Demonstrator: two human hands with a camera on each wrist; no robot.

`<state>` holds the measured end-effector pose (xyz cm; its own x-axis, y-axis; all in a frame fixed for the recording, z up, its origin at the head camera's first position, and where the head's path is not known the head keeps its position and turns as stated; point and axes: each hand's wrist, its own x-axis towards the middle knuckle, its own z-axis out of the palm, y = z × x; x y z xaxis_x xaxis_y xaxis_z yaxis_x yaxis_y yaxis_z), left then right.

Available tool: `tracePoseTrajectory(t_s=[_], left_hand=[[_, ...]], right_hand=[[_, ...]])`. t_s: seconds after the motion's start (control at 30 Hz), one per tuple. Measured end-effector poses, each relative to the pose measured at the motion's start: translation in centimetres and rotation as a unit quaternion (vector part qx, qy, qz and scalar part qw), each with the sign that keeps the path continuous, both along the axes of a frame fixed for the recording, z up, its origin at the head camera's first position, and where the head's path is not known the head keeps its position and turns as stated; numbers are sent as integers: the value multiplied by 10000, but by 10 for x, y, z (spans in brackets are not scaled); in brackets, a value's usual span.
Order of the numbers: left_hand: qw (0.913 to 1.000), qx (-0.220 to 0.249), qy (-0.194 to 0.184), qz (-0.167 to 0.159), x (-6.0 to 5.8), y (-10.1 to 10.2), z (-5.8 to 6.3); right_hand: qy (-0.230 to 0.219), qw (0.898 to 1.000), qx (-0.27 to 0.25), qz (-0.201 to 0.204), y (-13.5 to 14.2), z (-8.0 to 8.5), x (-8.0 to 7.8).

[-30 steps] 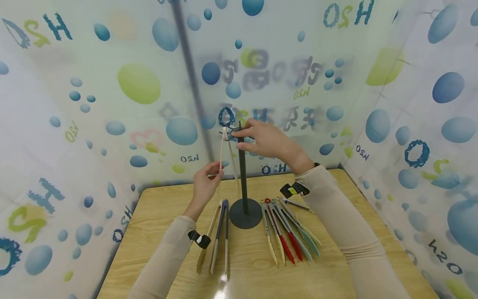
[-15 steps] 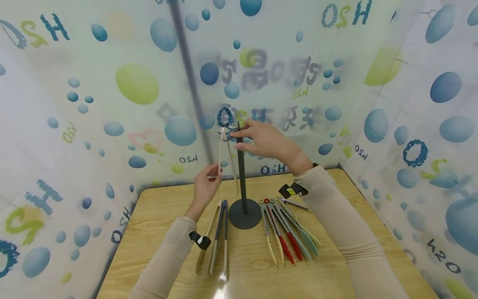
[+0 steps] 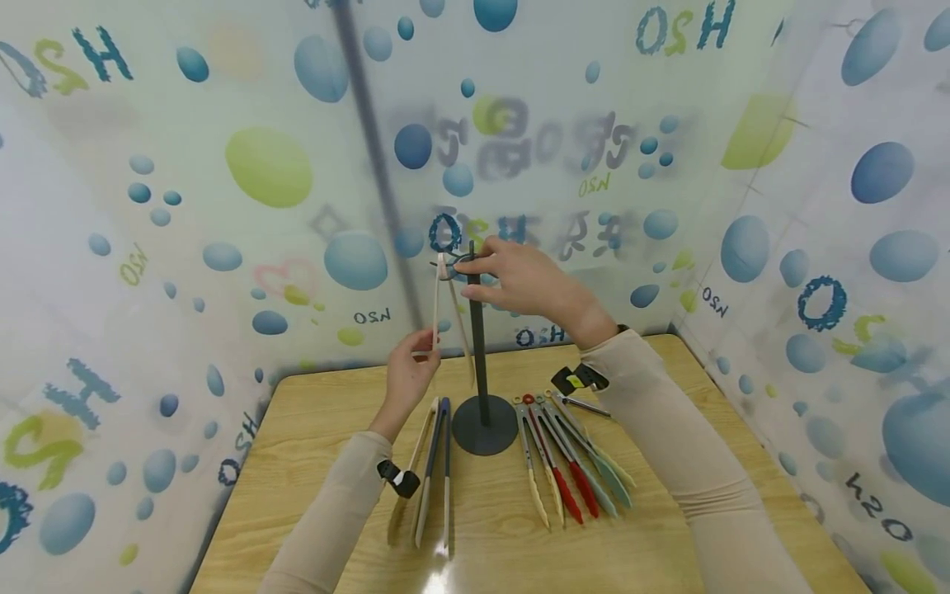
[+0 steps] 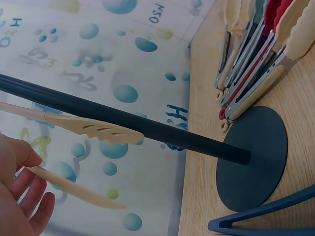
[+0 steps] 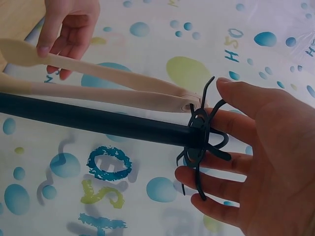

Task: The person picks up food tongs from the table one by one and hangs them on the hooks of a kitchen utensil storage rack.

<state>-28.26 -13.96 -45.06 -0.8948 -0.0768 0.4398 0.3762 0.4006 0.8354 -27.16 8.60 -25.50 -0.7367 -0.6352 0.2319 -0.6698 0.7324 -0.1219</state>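
Beige tongs hang by their looped top end on a hook of a black stand. Their two arms are spread; a slotted, scalloped tip lies alongside the pole in the left wrist view. My left hand pinches the nearer-left arm of these tongs between thumb and fingers, low near its tip. At the top of the stand, my right hand has thumb and fingers round the ring of hooks, close beside the tongs' loop. The stand's round base rests on the wooden table.
Left of the base lie blue-handled tongs and a pale pair. Right of it, several tongs with cream, red and green tips lie fanned out. A patterned curtain stands behind the table.
The head view shifts slightly. Both hands keep their places on the tongs and the hooks, with no other visible movement.
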Motion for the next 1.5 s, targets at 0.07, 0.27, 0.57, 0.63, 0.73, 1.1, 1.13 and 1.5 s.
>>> tracePoseTrajectory(t_s=[0.07, 0.27, 0.57, 0.63, 0.73, 1.1, 1.13, 1.5], left_hand=[[10000, -15, 6, 16, 0, 1, 0], [10000, -70, 19, 34, -1, 2, -1], [9991, -378, -186, 6, 5, 1, 1], [9986, -430, -293, -75, 9, -1, 0], [9982, -418, -404, -135, 15, -4, -2], [9965, -589, -593, -53, 31, -12, -18], [9964, -610, -583, -43, 32, -13, -20], [9947, -698, -747, 59, 39, -18, -35]], right_hand=[[0, 10000, 21, -26, -1, 0, 0], [22, 9999, 85, -78, -2, 0, 1], [117, 9998, 102, -79, -2, -3, -1], [140, 9998, 128, -64, -2, -4, -1], [199, 9997, 169, -41, -2, -5, -1], [150, 9996, 17, -249, -4, -2, 1], [45, 9994, -90, -326, -4, -1, 1], [-608, 9929, -750, -690, -4, 0, 1]])
